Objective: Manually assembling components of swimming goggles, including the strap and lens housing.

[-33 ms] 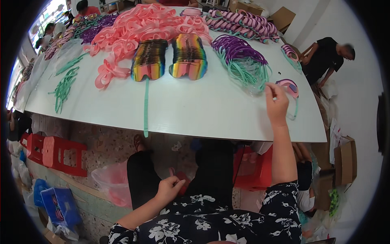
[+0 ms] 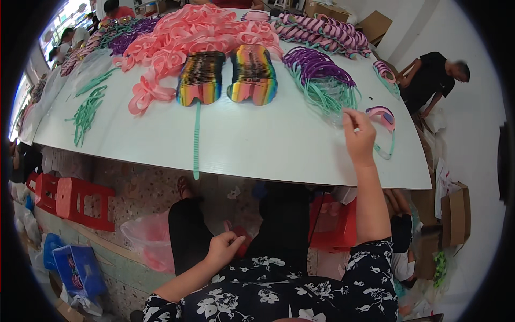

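Observation:
My right hand [image 2: 359,137] is raised over the right part of the table, thumb and fingers pinched together; what they hold, if anything, is too small to make out. Just beyond it lies a bundle of purple and mint-green straps [image 2: 321,78] with some clear plastic at its near end. Right of the hand rests a pink and purple goggle frame [image 2: 382,115] with a mint-green strap. My left hand [image 2: 224,248] is closed over my lap, below the table edge, with nothing visible in it. Two stacks of rainbow mirrored goggle lenses, left [image 2: 199,80] and right [image 2: 252,80], stand mid-table.
A mint-green strap [image 2: 196,142] runs from the left stack to the edge of the white table [image 2: 268,145]. Behind are heaped pink frames [image 2: 198,27] and rows of strapped goggles [image 2: 322,35]. Red stools [image 2: 83,201] stand below. A person in black [image 2: 432,80] is at the right.
My right hand has shifted slightly left, and its wrist has turned a little. My left hand stays in place. The table's contents appear slightly shifted in the view.

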Available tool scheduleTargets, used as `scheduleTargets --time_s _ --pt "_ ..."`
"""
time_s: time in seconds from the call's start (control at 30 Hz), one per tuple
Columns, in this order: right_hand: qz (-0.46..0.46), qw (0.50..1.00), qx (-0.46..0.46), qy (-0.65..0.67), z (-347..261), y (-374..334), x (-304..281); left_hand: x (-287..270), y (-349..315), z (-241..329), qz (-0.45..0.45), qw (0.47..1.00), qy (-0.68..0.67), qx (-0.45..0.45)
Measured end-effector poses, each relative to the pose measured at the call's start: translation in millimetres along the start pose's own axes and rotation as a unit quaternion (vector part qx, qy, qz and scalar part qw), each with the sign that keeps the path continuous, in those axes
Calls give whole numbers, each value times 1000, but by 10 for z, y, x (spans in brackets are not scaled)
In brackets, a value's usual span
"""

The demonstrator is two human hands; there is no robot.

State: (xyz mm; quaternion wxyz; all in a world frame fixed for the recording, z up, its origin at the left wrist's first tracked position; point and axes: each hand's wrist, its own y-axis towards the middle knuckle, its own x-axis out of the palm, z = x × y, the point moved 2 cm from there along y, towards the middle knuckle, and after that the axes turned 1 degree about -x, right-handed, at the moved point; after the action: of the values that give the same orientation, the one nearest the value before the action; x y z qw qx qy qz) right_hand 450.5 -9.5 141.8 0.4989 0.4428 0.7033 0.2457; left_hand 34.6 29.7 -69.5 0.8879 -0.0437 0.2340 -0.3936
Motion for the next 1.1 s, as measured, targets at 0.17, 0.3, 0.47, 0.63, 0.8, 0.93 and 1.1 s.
scheduleTargets --time_s 0.17,0.3,0.47,0.63,0.8,0.93,1.1 --pt "-102 987 -111 55 -757 184 1043 -249 -61 191 57 995 41 76" --pt "-90 983 -151 -48 -964 309 1645 -666 -38 399 133 967 78 202" --pt "-82 980 -129 -125 -867 332 1991 -1485 72 645 263 911 85 307" --pt "-65 985 -134 -92 -843 308 2036 -2043 406 930 313 866 121 370" --pt "-52 986 -127 -95 -863 307 1966 -2278 1045 1368 321 839 144 415" --pt "-5 991 -108 -73 -846 333 1892 -2364 1735 1506 327 839 180 396" --pt "5 996 -86 -28 -857 346 1906 -2472 2221 1547 374 783 288 405"
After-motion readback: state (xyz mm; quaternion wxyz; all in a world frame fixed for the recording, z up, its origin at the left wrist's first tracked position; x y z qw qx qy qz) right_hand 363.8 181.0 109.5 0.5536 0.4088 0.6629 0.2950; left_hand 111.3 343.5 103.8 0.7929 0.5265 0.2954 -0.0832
